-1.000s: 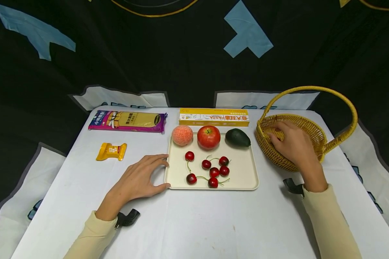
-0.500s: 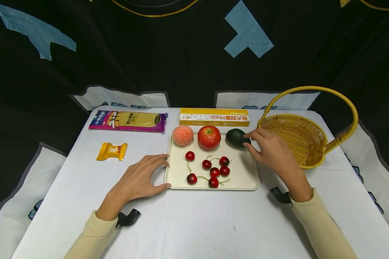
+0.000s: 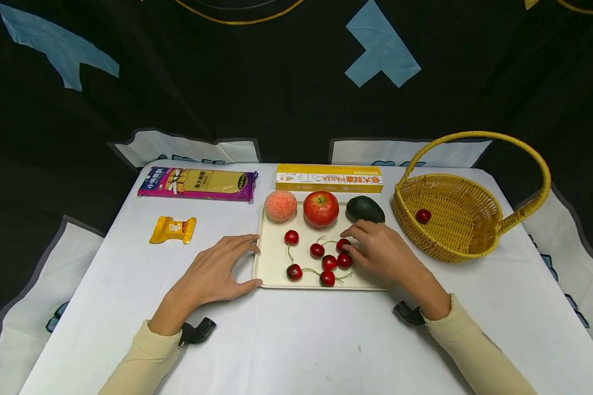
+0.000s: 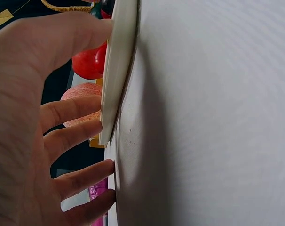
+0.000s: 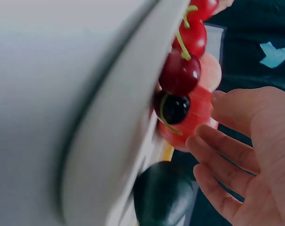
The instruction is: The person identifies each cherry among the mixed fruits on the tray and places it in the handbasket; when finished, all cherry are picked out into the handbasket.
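My left hand [image 3: 217, 271] rests on the cloth, with its fingertips and thumb at the left rim of a cream tray [image 3: 272, 258]; its fingers are spread in the left wrist view. Above the right part of the tray is my right hand [image 3: 382, 249], thumb and fingers apart around a dark cherry [image 5: 174, 109] with a green stem. A gap shows between those fingers and the cherry in the right wrist view. Several more red cherries [image 3: 294, 272] lie on the tray. Along its back sit a rough pinkish-orange fruit [image 3: 280, 206], a red apple [image 3: 320, 209] and a dark green avocado [image 3: 365, 209].
Right of the tray stands a wicker basket [image 3: 466, 222] with a tall handle; one cherry [image 3: 423, 216] lies inside. A yellow pasta box [image 3: 329, 178] is behind the tray. To the left are a purple noodle packet [image 3: 197, 184] and a small yellow wrapped snack [image 3: 173, 230].
My right hand has moved left from inside the basket, past the avocado, to the cherries. The cherry in the basket has come into sight. My left hand has stayed at the tray.
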Demonstrator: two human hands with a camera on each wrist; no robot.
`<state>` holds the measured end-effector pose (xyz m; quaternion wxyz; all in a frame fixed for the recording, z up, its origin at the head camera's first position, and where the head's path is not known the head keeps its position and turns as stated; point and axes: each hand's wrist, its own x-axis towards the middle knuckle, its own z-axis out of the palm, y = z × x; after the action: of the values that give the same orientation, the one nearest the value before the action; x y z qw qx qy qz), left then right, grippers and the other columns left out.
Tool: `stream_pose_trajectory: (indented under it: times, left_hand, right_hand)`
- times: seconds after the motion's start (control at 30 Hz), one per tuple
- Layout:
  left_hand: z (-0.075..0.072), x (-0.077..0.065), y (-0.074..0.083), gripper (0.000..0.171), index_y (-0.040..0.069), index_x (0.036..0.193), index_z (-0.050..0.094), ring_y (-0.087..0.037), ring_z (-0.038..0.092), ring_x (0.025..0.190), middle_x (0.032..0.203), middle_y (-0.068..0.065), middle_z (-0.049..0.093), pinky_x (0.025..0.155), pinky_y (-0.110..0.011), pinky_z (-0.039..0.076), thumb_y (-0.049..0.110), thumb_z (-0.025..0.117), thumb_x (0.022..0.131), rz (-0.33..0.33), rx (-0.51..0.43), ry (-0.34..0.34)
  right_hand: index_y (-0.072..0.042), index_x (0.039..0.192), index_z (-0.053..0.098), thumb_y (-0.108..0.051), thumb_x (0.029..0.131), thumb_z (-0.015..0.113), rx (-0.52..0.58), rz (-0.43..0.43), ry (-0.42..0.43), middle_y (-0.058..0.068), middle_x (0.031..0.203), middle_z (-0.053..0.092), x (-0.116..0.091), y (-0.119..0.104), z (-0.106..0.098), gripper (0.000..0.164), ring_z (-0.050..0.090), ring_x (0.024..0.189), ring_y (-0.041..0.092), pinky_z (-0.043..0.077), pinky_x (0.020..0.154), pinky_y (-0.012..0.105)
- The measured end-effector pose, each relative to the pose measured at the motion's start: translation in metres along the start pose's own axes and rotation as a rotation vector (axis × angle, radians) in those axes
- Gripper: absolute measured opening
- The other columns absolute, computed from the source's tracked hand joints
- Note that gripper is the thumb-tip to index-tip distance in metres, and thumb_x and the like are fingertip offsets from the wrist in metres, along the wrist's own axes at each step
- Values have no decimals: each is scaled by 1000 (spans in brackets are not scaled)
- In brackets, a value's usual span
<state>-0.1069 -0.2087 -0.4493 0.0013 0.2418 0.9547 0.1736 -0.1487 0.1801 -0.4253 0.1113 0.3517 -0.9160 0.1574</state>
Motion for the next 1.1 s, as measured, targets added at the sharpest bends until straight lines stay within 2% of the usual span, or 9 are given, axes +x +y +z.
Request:
stream_pose_trajectory:
  times: [0.3,0.73,0.93,1.1]
  left_hand:
    - [0,1,0,63,23,134,69,-28,53,143,164,1,51,107,-59,53,57,84,83,2,2,5]
    - [2,0,0,63,24,133,68,-28,53,144,165,2,50,106,-59,54,57,84,83,-3,-1,-4]
    - [1,0,1,62,24,134,68,-28,53,144,165,2,50,105,-60,54,57,84,83,-3,1,-4]
    - [1,-1,1,62,24,133,68,-28,53,144,165,2,50,104,-60,54,57,84,83,-2,2,-3]
  right_hand:
    - [-15,112,80,-15,95,83,46,18,-76,4,112,74,0,-1,9,17,71,98,22,61,88,44]
    - [-13,115,78,-17,96,84,85,77,-106,4,113,71,-2,1,10,20,69,92,16,61,78,36]
    - [-14,118,78,-23,97,83,81,117,-78,4,116,69,-1,-1,-1,24,70,92,18,62,80,39]
    - [-11,119,77,-18,94,85,51,87,-17,11,119,70,0,1,-10,27,74,96,27,64,82,45]
